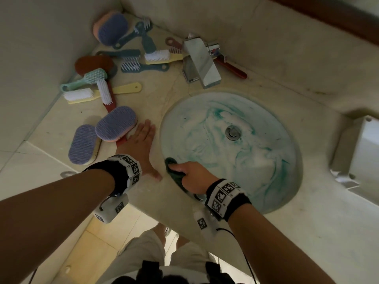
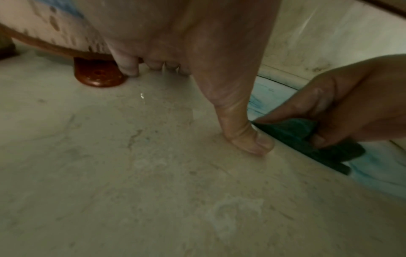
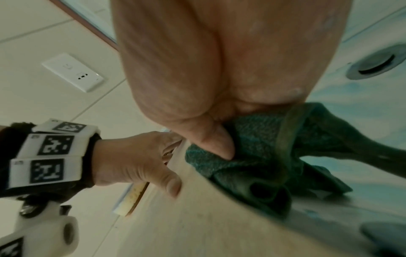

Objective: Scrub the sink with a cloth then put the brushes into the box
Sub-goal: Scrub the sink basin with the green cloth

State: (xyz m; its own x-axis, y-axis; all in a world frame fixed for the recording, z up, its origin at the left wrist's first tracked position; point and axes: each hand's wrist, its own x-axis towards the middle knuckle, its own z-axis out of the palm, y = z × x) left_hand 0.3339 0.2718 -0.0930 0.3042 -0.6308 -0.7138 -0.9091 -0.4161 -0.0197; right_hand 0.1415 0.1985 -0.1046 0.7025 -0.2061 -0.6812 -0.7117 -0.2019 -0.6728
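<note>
Head view: the right hand (image 1: 192, 174) bunches a dark green terry cloth (image 1: 174, 171) against the near-left wall of the round, blue-streaked sink (image 1: 272, 173); the left hand (image 1: 139, 144) lies spread flat on the beige stone tabletop (image 1: 307, 232) left of the sink.

Left wrist view: plastic brushes (image 1: 110, 64) look light and rigid.

Right wrist view: the cloth looks soft, probably wet and limp; best gripped wadded.

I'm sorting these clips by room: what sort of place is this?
Most likely a bathroom: a round sink sunk into a stone countertop, a chrome faucet behind it, and tiled walls with a wall socket.
</note>
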